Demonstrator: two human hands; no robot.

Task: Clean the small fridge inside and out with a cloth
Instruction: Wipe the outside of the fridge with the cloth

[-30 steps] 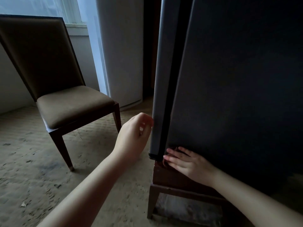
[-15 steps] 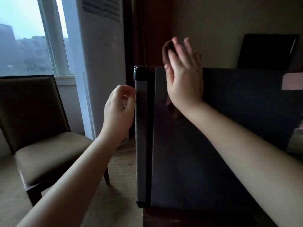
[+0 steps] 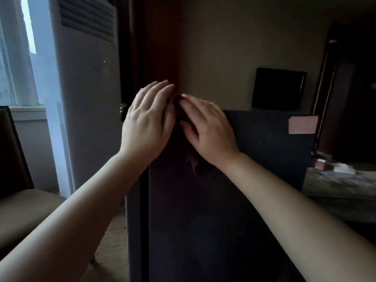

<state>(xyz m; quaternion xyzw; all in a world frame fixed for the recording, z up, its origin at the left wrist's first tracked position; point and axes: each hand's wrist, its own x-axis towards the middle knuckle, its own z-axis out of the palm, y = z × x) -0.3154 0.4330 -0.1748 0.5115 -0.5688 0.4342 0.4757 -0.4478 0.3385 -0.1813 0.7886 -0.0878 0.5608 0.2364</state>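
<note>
The 2 hands meet at the top far edge of the small fridge [image 3: 203,220], by its left corner. The right hand [image 3: 207,127] lies flat with fingers straight and together, pressing the dark cloth [image 3: 192,161] against the fridge. The cloth sits under its palm, bunches out past the fingertips and hangs below the wrist. The left hand [image 3: 148,123], fingers straight and together, rests just left of it and touches the bunched end of the cloth. A white air conditioner [image 3: 87,98] stands to the left, a chair [image 3: 20,210] nearer.
</note>
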